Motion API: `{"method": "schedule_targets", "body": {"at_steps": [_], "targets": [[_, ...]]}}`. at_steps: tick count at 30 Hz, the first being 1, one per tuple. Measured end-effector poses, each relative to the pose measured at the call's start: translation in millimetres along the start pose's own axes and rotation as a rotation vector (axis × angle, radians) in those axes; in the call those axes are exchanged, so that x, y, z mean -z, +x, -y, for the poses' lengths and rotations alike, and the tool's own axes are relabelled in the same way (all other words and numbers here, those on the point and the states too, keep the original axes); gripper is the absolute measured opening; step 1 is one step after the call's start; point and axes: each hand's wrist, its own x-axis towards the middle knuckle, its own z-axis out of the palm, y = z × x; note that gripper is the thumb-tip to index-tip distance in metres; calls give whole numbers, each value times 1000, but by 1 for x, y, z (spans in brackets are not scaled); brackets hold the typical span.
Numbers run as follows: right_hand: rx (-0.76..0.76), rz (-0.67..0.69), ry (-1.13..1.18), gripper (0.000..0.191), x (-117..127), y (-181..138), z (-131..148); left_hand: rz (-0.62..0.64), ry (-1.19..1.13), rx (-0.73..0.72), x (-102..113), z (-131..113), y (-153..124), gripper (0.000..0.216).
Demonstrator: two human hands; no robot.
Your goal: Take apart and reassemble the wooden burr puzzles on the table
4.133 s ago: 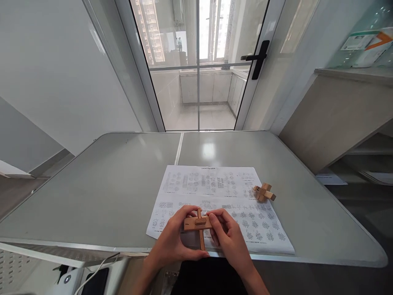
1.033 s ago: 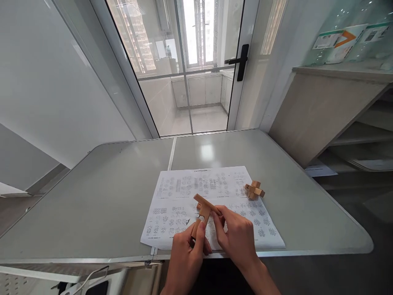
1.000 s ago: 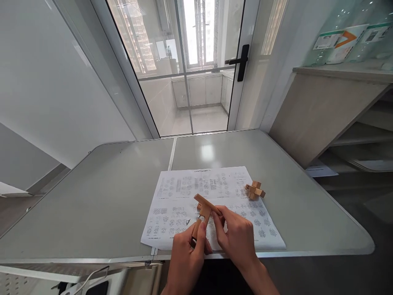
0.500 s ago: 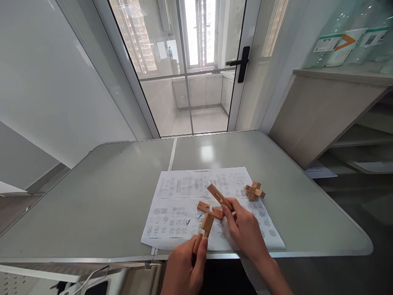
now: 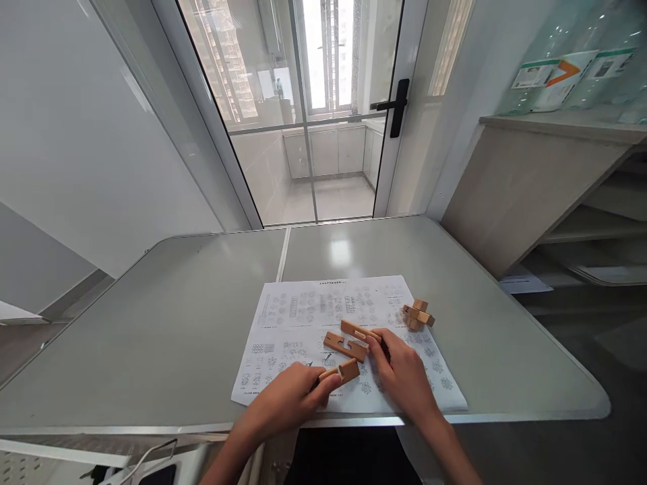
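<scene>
Left hand (image 5: 290,399): your left hand lies at the near edge of the sheet (image 5: 298,316), thumb and fingers closed on one end of a notched block (image 5: 344,371).
Notched block: it is short and pale, low over the sheet's near middle, and its free end points toward your right hand. I cannot tell whether it touches the paper.
Right hand (image 5: 404,369): it rests palm down on the right half of the sheet, fingertips at the right ends of two wooden bars. I cannot tell whether you grip them or only touch them.
Slotted bar (image 5: 345,345): it lies flat at the sheet's centre, cut-outs facing up, just beyond the notched block.
Far bar (image 5: 358,331): it lies just behind the slotted bar on the sheet, close alongside and angled the same way.
Knot puzzle (image 5: 418,314): an assembled wooden cross at the sheet's right edge, apart from both hands.
Sheet: white, printed with rows of small diagrams, flat on the grey counter (image 5: 176,316) near its front edge.
</scene>
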Motion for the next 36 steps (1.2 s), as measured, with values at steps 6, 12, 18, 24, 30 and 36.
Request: {"method": "schedule_targets", "body": {"at_steps": [6, 12, 18, 24, 30, 36], "targets": [[17, -26, 48, 33, -2, 0, -4, -164, 189, 52, 4, 7, 21, 55], [32, -55, 0, 32, -3, 0, -4, -189, 278, 140, 4, 8, 31, 59], [71, -55, -84, 32, -5, 0, -6, -199, 379, 151, 2, 4, 33, 58], [122, -52, -145, 34, -7, 0, -9, -200, 555, 163, 4, 1, 40, 51], [156, -35, -166, 32, -8, 1, -11, -236, 567, 166, 0, 2, 39, 46], [148, -18, -115, 29, -6, 1, -8, -362, 389, -24, -11, -1, 40, 26]]}}
